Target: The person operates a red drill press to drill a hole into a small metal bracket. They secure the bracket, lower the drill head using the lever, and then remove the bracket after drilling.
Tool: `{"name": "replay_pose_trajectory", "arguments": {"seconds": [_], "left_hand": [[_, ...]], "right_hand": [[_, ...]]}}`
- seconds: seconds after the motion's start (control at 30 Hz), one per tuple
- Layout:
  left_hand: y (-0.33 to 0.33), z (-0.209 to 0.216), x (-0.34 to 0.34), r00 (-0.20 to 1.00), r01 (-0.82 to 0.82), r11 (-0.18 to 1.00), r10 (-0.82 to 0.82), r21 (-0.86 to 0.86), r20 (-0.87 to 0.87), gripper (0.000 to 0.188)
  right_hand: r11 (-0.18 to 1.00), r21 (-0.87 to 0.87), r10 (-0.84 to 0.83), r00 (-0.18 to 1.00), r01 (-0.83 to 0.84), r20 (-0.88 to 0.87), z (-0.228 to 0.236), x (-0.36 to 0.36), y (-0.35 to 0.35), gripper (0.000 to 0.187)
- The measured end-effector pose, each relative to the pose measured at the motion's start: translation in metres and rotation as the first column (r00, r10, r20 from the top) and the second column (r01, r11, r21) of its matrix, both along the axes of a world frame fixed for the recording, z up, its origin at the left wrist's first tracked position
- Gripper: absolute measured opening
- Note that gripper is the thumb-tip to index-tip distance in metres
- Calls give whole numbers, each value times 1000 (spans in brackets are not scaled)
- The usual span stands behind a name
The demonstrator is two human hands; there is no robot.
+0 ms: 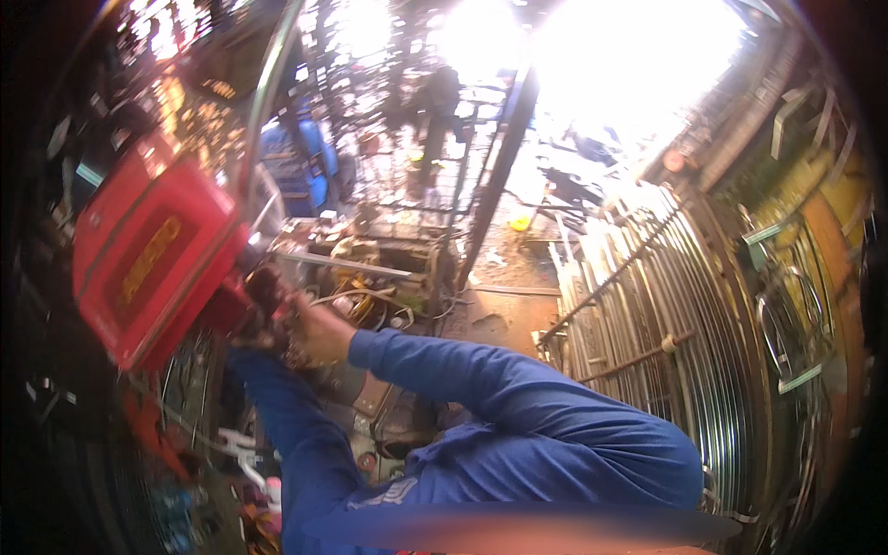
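Note:
A large red machine housing (162, 264) with yellow lettering fills the left side, tilted. My right hand (319, 331) reaches to the dark, greasy parts (268, 291) at its right end. Its fingers look curled there, but blur hides what they hold. My left hand (262, 335) lies just below the same parts, at the end of its blue sleeve, with its fingers mostly hidden. A shiny metal tube (268, 88) rises behind the housing toward the top edge.
On the right stands a rack of long metal tubes (647, 324). A cluttered tray (407, 268) with a cable lies beyond my hands. A dark post (499, 176) slants upward beside a mesh. A blue object (301, 166) sits behind the machine. White metal pieces (245, 453) lie lower left.

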State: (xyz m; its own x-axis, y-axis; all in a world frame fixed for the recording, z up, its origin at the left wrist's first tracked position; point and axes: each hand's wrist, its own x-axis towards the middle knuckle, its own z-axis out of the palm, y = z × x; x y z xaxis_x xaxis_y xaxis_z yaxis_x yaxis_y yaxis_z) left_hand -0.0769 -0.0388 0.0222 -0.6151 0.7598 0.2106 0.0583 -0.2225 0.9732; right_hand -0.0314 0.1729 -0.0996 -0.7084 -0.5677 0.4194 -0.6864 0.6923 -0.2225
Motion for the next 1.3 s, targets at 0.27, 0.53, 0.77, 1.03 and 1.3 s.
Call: {"name": "replay_pose_trajectory", "arguments": {"seconds": [0.27, 0.53, 0.77, 1.03, 1.3], "left_hand": [[11, 8, 60, 858, -508, 861, 508, 9, -74, 49], [74, -6, 90, 280, -954, 288, 956, 87, -91, 53], [62, -16, 135, 428, -895, 426, 904, 133, -16, 54], [49, -3, 129, 265, -936, 348, 793, 51, -549, 67], [17, 8, 36, 870, -452, 887, 415, -94, -266, 66]], "right_hand": [[653, -714, 196, 854, 254, 482, 67, 25, 9, 35], [621, -775, 145, 956, 114, 256, 64, 52, 15, 10], [586, -809, 289, 920, 51, 267, 46, 28, 13, 16], [507, -845, 413, 908, -169, 66, 40, 14, 4, 28], [782, -564, 415, 897, -265, 153, 68, 3, 21, 29]]}}
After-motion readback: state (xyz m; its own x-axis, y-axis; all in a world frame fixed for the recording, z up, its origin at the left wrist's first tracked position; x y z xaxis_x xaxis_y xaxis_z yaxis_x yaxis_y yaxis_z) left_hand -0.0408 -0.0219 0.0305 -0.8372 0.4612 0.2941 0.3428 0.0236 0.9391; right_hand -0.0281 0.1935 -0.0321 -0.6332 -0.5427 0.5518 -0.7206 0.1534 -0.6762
